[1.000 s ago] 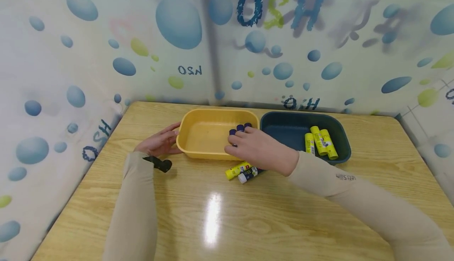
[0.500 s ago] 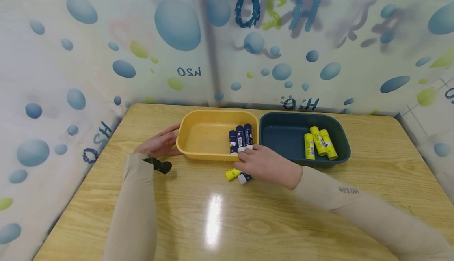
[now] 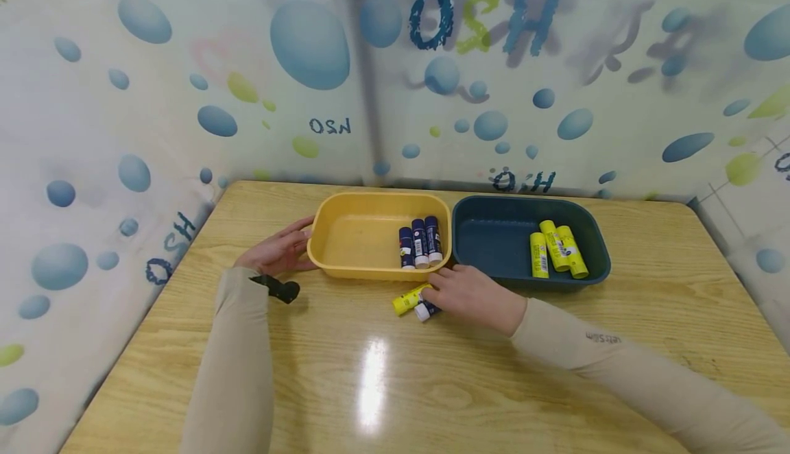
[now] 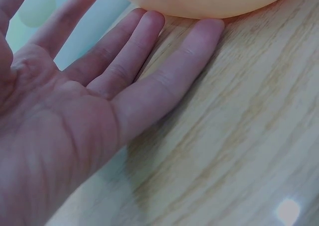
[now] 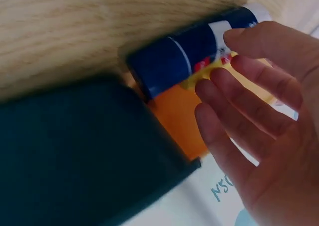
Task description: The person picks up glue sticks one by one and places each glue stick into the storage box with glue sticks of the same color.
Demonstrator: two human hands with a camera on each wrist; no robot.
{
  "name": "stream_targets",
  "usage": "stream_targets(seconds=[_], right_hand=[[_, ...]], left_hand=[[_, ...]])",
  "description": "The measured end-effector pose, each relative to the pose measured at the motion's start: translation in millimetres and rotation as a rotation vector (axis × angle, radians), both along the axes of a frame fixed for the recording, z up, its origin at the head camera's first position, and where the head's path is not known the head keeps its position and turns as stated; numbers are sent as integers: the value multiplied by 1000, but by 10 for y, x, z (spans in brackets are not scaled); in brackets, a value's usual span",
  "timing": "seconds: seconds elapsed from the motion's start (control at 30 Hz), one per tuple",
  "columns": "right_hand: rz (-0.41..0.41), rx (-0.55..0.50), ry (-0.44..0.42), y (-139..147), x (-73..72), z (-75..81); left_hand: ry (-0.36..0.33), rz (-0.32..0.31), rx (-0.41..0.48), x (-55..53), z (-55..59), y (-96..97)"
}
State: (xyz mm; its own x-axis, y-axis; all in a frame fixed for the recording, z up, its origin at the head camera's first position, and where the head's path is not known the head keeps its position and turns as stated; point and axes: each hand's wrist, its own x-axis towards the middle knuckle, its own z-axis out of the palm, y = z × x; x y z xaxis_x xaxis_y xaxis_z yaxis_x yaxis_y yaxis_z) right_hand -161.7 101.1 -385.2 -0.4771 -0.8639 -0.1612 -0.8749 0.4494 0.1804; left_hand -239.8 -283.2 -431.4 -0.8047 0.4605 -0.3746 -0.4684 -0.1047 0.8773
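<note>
My left hand (image 3: pixel 278 248) rests at the left end of the yellow bin (image 3: pixel 364 273), its fingers stretched out to the wall; the left wrist view has the fingertips right at the bin's base. In front of the bins, a yellow glue stick (image 3: pixel 406 302) and a dark blue glue stick (image 5: pixel 164 61) with a white end lie side by side on the table. My right hand (image 3: pixel 478 296) is over them, partly hiding both. In the right wrist view its thumb overlaps the blue stick, and the loosely bent fingers reach toward the yellow one.
Three dark blue glue sticks (image 3: pixel 420 243) lie at the right end of the yellow bin. A dark teal bin (image 3: pixel 494 234) stands right beside it, with three yellow glue sticks (image 3: pixel 555 245) at its right end. A patterned wall sheet (image 3: pixel 395 97) closes off the table's back.
My right hand has come out of the yellow bin, uncovering three blue glue sticks there, and moved down to the two sticks on the table. My left hand has stayed put.
</note>
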Motion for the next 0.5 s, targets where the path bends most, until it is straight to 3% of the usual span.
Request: stream_targets(seconds=[0.5], right_hand=[[20,16,87,42,37,-125]], left_hand=[[6,-9,-7,-26,-31,-18]])
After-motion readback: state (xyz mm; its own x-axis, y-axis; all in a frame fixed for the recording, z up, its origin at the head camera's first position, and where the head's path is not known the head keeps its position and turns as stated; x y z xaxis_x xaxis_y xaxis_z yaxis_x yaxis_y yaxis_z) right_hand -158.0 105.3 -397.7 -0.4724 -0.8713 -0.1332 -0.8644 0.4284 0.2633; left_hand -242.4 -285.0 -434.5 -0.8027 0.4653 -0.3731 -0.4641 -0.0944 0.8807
